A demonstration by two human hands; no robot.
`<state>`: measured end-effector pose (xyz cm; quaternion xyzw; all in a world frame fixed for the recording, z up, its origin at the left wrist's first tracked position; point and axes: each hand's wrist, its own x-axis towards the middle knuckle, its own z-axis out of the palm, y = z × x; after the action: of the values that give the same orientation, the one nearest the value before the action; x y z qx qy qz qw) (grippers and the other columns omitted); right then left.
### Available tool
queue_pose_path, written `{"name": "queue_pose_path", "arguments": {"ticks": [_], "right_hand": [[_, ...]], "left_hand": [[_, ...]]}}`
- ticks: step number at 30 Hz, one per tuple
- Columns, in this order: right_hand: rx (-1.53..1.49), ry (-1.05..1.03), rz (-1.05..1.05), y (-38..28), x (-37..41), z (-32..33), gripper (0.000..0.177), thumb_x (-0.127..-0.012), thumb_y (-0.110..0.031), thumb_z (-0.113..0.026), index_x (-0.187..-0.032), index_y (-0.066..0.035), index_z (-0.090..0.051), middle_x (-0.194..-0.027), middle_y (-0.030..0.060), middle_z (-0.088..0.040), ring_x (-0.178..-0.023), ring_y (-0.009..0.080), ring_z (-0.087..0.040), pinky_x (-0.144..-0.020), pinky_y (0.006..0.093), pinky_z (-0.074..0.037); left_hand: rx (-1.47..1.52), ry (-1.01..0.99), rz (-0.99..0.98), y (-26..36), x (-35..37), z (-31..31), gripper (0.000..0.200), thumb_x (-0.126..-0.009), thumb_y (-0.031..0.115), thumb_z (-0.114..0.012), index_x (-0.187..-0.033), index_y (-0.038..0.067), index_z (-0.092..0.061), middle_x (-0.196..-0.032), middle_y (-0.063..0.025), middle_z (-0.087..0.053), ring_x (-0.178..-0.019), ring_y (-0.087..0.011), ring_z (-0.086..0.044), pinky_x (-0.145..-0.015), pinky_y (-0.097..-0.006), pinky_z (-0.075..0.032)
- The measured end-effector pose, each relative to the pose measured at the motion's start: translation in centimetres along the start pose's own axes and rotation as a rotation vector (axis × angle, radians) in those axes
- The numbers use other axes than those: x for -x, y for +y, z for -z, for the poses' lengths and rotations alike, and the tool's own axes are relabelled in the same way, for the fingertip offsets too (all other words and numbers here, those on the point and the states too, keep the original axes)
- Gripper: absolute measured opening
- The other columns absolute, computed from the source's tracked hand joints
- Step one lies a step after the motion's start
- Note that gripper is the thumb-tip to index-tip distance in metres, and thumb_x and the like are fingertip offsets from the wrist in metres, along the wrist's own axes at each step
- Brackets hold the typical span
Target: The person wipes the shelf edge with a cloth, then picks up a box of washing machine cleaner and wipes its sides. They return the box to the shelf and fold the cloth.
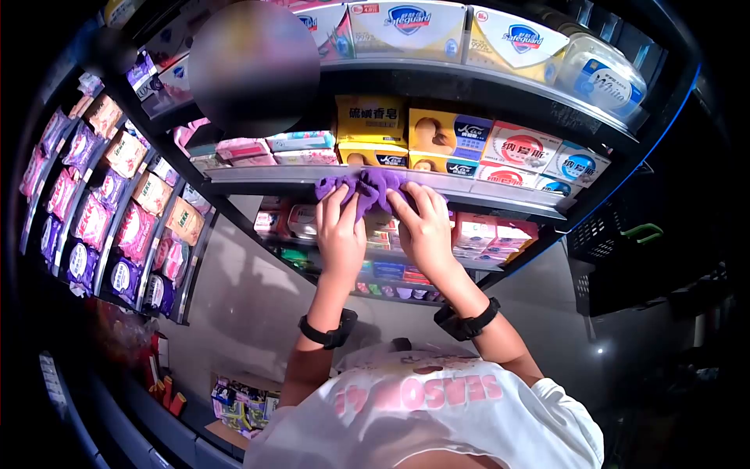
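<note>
1. In the head view, my left hand (341, 234) is at the front edge of the middle shelf (289, 176), its fingers curled close together over the left part of a purple cloth (363, 187) and holding it.
2. My right hand (423, 230) grips the right part of the same cloth, fingers bent, with the fingertips near the top of the shelf's clear front strip (484, 187). I cannot tell how my thumbs sit under the fabric.
3. The purple cloth is bunched and creased between my two hands, lying against that front edge roughly midway along it, with a fold hanging below the edge.
4. Just behind the cloth, on the middle shelf, stand yellow soap boxes (371, 121). To their right are yellow-and-blue soap boxes (449, 134), then red-and-white soap boxes (522, 148), and blue-and-white soap boxes (578, 164) nearest the shelf's right end. Pink and pale-blue packs (301, 141) lie to the left of the yellow ones.
5. The upper shelf (469, 74) carries Safeguard boxes (406, 30) and, towards its right corner, a clear-lidded container (601, 82) marked "White".
6. Under my hands, pink boxes (492, 234) sit towards the right of a lower shelf.
7. I see a black band (328, 332) on my left wrist and another (469, 319) on my right; off to the left, a rack (117, 207) holds bagged packs in rows.
</note>
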<state>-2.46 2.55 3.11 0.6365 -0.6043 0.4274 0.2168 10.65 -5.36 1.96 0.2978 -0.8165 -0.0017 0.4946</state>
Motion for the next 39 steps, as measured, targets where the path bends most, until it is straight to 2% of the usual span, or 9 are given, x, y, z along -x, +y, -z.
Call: {"name": "queue_pose_path", "arguments": {"ticks": [8, 11, 15, 21, 25, 27, 31, 34, 39], "right_hand": [[0.024, -0.008, 0.059, 0.7, 1.6, 0.1, 0.057, -0.061, 0.001, -0.059, -0.117, -0.009, -0.056, -0.11, 0.0143, -0.051, -0.102, 0.0319, -0.048, -0.088, 0.0427, -0.04], [0.012, 0.011, 0.052, 1.1, 3.2, -0.1, 0.055, -0.06, 0.002, -0.06, -0.114, -0.008, -0.058, -0.109, 0.0144, -0.052, -0.1, 0.0323, -0.05, -0.084, 0.0417, -0.042], [-0.184, 0.037, -0.152, 2.3, 6.7, 0.3, 0.048, -0.064, 0.012, -0.054, -0.108, -0.008, -0.063, -0.105, 0.0187, -0.052, -0.094, 0.034, -0.054, -0.081, 0.0365, -0.045], [-0.1, 0.251, -0.235, 2.2, 4.8, 6.1, 0.056, -0.061, 0.013, -0.056, -0.113, -0.009, -0.061, -0.107, 0.0176, -0.05, -0.095, 0.0334, -0.053, -0.083, 0.0368, -0.044], [-0.101, 0.179, -0.356, 3.8, 6.1, 4.5, 0.057, -0.061, 0.007, -0.061, -0.116, -0.009, -0.059, -0.107, 0.0188, -0.05, -0.095, 0.035, -0.052, -0.08, 0.038, -0.045], [-0.125, 0.17, -0.396, 3.7, 7.0, 4.0, 0.052, -0.064, 0.007, -0.059, -0.113, -0.009, -0.06, -0.104, 0.0196, -0.052, -0.094, 0.0356, -0.053, -0.077, 0.039, -0.046], [-0.037, 0.182, -0.343, 3.3, 7.9, 3.7, 0.052, -0.064, 0.011, -0.055, -0.112, -0.008, -0.059, -0.104, 0.0203, -0.051, -0.091, 0.0362, -0.054, -0.075, 0.0392, -0.047], [-0.152, 0.112, -0.454, 2.3, 8.2, 4.1, 0.05, -0.064, 0.014, -0.048, -0.11, -0.004, -0.06, -0.101, 0.0196, -0.051, -0.088, 0.0338, -0.055, -0.074, 0.0342, -0.046], [-0.156, 0.223, -0.318, -0.1, 4.3, 5.9, 0.052, -0.065, 0.012, -0.051, -0.115, -0.003, -0.056, -0.099, 0.0178, -0.051, -0.086, 0.0317, -0.053, -0.076, 0.0331, -0.044]], "left_hand": [[0.011, 0.062, 0.076, 1.3, 1.7, -1.2, 0.024, -0.072, -0.001, -0.061, -0.095, 0.002, -0.065, -0.102, -0.0117, -0.054, -0.094, -0.0326, -0.051, -0.083, -0.0423, -0.043], [0.16, 0.062, 0.104, 2.0, 4.1, -3.4, 0.021, -0.071, -0.006, -0.057, -0.091, -0.004, -0.062, -0.096, -0.0171, -0.053, -0.088, -0.0341, -0.052, -0.079, -0.0404, -0.043], [0.333, 0.073, 0.164, 3.7, 6.9, -4.9, 0.023, -0.072, -0.006, -0.057, -0.095, -0.004, -0.063, -0.098, -0.0172, -0.053, -0.09, -0.0323, -0.053, -0.079, -0.0373, -0.043], [0.421, 0.079, -0.208, 8.0, 3.1, -3.2, 0.035, -0.064, -0.002, -0.066, -0.099, 0.003, -0.065, -0.108, -0.0141, -0.052, -0.1, -0.0345, -0.05, -0.086, -0.0427, -0.041], [0.39, -0.018, -0.211, 9.9, 1.6, -4.9, 0.04, -0.064, 0.001, -0.067, -0.104, 0.007, -0.063, -0.103, -0.0112, -0.05, -0.096, -0.0324, -0.049, -0.083, -0.0409, -0.042], [0.326, 0.084, -0.276, 9.0, 2.9, -6.7, 0.039, -0.064, 0.0, -0.066, -0.102, 0.008, -0.064, -0.102, -0.0103, -0.05, -0.095, -0.0312, -0.049, -0.082, -0.0399, -0.043], [0.358, 0.031, -0.217, 8.4, 4.2, -7.0, 0.037, -0.063, -0.001, -0.064, -0.099, 0.008, -0.065, -0.096, -0.0092, -0.052, -0.091, -0.0299, -0.051, -0.08, -0.0393, -0.044], [0.495, -0.02, -0.159, 8.1, 4.4, -6.4, 0.042, -0.06, -0.013, -0.057, -0.096, 0.006, -0.064, -0.094, -0.0116, -0.051, -0.09, -0.0311, -0.051, -0.081, -0.0408, -0.043], [0.492, 0.117, -0.199, 8.6, 2.3, -3.7, 0.041, -0.065, -0.009, -0.061, -0.104, 0.003, -0.062, -0.102, -0.0147, -0.049, -0.096, -0.0335, -0.049, -0.085, -0.0418, -0.041]]}}
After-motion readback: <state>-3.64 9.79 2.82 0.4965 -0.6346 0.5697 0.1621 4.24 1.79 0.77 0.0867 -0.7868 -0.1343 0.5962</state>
